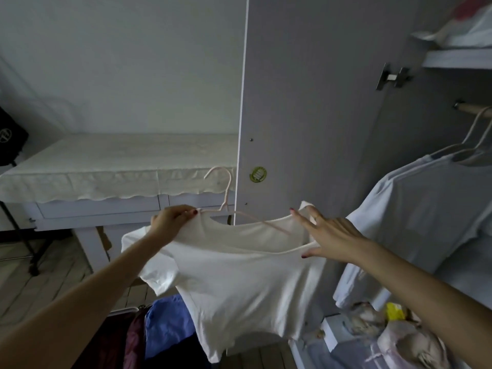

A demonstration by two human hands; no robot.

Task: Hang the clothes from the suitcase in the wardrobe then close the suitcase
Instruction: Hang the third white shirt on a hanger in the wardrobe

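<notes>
left hand (170, 222) pinches white T-shirt (239, 275) shoulder over pink hanger (226, 201) | right hand (327, 235) fingers spread straight, touching neckline's other side | shirt long axis runs hand to hand, hook up | wardrobe rail (471, 109) up-right of shirt; right hand nearer | judgement: hanger not fully seated yet

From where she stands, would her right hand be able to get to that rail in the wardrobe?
Probably yes. The right hand is open beside the white T-shirt, and the rail lies up and to its right with only open air between. The wardrobe door stands aside, to the left.
</notes>
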